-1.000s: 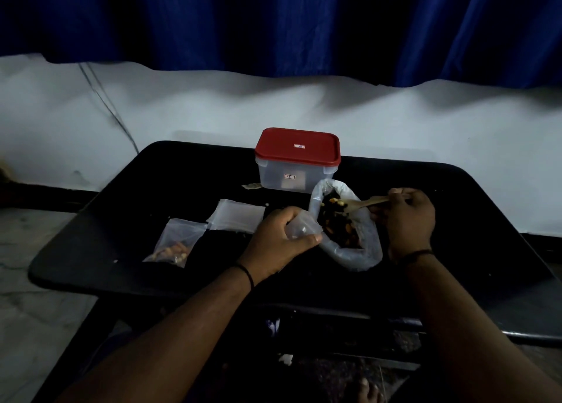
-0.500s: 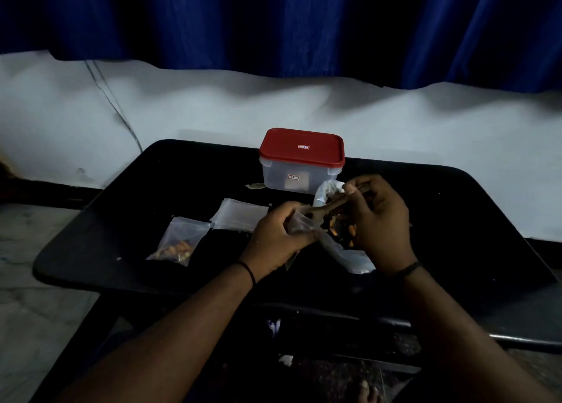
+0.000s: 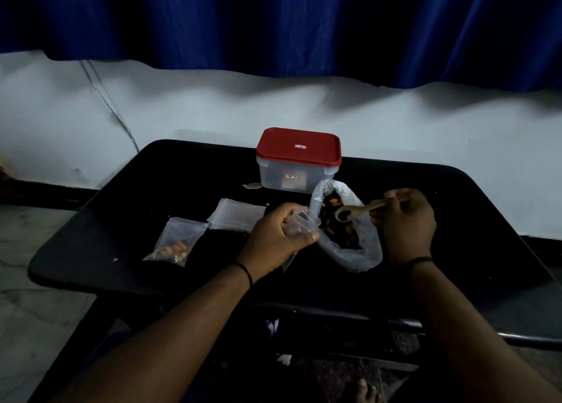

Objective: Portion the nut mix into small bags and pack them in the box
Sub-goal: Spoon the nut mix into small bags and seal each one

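A large clear bag of nut mix (image 3: 359, 250) lies open on the black table (image 3: 182, 171), its rim rolled down. My right hand (image 3: 406, 223) grips a wooden spoon (image 3: 359, 209), whose bowl hangs over the nuts. My left hand (image 3: 273, 238) is closed on a small clear bag (image 3: 299, 220), held open just left of the big bag. A filled small bag (image 3: 175, 246) lies at the left. Beside it rest empty small bags (image 3: 238, 214). The clear box with a red lid (image 3: 298, 161) stands shut behind the big bag.
A small scrap (image 3: 251, 185) lies left of the box. The table's front edge runs just under my forearms, with a metal bar (image 3: 456, 329) below it at the right. A white wall and blue curtain stand behind the table.
My right hand was over the small bag half a second ago. It has swung back to the right, and the spoon now sits over the nut mix again. My left hand has stayed put.
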`<move>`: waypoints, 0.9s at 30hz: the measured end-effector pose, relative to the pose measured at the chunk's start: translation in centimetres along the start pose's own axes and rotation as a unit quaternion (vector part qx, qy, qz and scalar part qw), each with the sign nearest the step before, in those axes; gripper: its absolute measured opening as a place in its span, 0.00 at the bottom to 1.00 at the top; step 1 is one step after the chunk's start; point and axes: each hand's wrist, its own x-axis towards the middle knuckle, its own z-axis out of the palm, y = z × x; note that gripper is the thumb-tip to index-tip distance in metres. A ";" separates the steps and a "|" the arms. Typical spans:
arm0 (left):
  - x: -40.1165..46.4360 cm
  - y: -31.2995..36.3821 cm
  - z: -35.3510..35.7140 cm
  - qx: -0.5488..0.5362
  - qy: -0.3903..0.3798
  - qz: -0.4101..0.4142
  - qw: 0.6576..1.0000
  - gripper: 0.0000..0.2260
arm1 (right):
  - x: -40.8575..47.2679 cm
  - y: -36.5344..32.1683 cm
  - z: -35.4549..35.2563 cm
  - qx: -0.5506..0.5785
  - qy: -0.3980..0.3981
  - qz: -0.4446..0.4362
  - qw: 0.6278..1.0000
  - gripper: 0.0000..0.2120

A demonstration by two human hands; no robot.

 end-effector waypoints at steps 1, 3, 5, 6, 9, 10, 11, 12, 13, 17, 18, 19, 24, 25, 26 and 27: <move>0.0 0.0 0.0 -0.001 -0.002 -0.001 1.000 0.18 | -0.2 -0.1 -0.1 -0.052 -0.016 -0.054 0.997 0.03; -0.1 -0.1 0.1 -0.001 -0.005 -0.001 1.000 0.18 | -0.9 -0.4 -0.1 -0.117 -0.079 -0.138 0.980 0.03; -0.1 -0.1 0.1 0.000 -0.011 -0.002 1.000 0.18 | -1.5 -0.5 0.4 -0.136 -0.127 -0.167 0.968 0.02; -0.1 -0.2 0.1 0.001 -0.017 -0.003 1.000 0.18 | -1.4 -0.3 0.7 -0.134 -0.131 -0.160 0.969 0.02; -0.1 -0.4 0.2 -0.001 -0.032 -0.005 0.999 0.18 | -0.9 0.5 1.3 -0.082 -0.096 -0.074 0.989 0.05; -0.1 -0.4 0.2 -0.002 -0.034 -0.006 0.999 0.18 | -0.6 0.7 1.3 -0.071 -0.079 -0.058 0.993 0.05; -0.1 -0.4 0.2 -0.002 -0.034 -0.009 0.999 0.18 | -0.3 0.8 1.1 -0.071 -0.065 -0.056 0.994 0.05; -0.1 -0.3 0.2 -0.003 -0.034 -0.011 0.999 0.18 | -0.1 0.9 0.8 -0.081 -0.058 -0.070 0.993 0.05; 0.0 -0.3 0.2 -0.005 -0.033 -0.012 0.999 0.18 | -0.1 0.8 0.6 -0.093 -0.059 -0.095 0.989 0.04; 0.0 -0.2 0.3 -0.010 -0.035 -0.012 0.999 0.17 | -0.6 0.6 0.6 -0.113 -0.099 -0.161 0.975 0.03; 0.0 -0.1 0.3 -0.010 -0.036 -0.013 0.999 0.17 | -0.6 0.7 0.9 -0.108 -0.098 -0.144 0.979 0.04; 0.0 -0.1 0.3 -0.009 -0.037 -0.013 0.999 0.17 | -0.5 0.9 1.3 -0.104 -0.093 -0.114 0.984 0.04; -0.2 0.0 0.3 -0.001 -0.045 -0.014 0.999 0.16 | 0.6 1.9 2.0 -0.134 -0.090 -0.010 0.987 0.07; -0.2 0.0 0.3 0.001 -0.046 -0.014 0.999 0.16 | 0.8 2.0 2.0 -0.135 -0.096 0.002 0.986 0.07; -0.2 0.1 0.3 0.000 -0.047 -0.013 0.999 0.15 | 1.0 2.0 2.0 -0.131 -0.100 0.013 0.986 0.08; -0.3 0.2 0.4 -0.002 -0.049 -0.013 0.999 0.15 | 1.2 2.2 2.0 -0.123 -0.097 0.024 0.987 0.08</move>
